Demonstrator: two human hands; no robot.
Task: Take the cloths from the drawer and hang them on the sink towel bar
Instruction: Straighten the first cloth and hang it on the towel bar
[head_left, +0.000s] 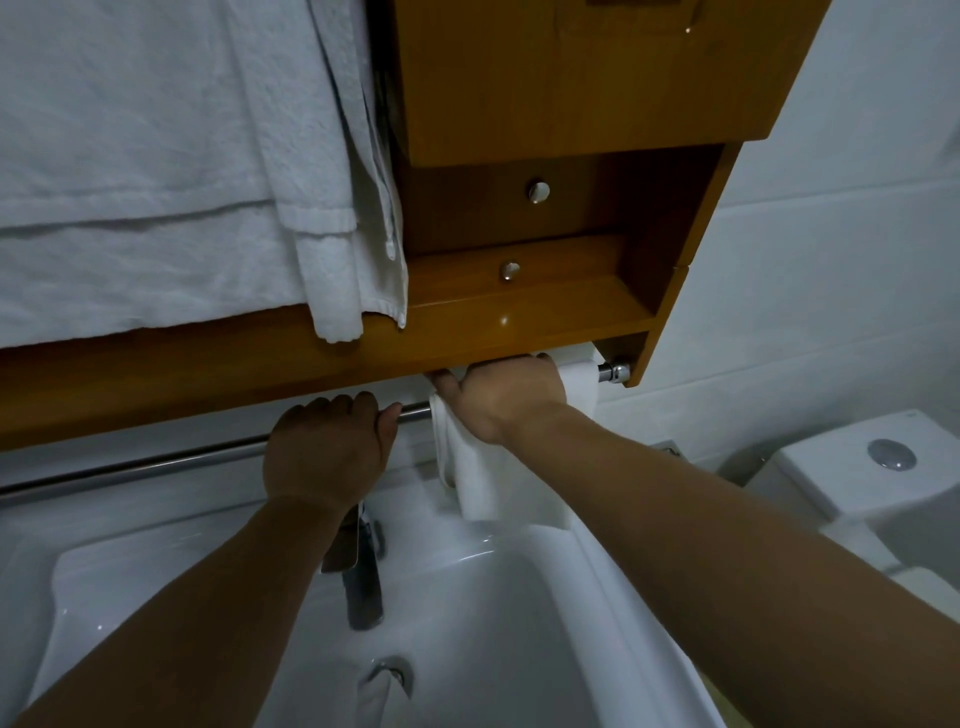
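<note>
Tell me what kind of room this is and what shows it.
Very likely a bathroom. A white sink with a faucet sits below, a toilet cistern with a flush button stands at the right, and a white cloth hangs over a metal towel bar under a wooden cabinet.

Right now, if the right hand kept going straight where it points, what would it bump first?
The right hand holds the white cloth draped over the towel bar. Pushing on, it would probably meet the underside of the wooden shelf or the wall just behind; the depth is hard to judge.
</note>
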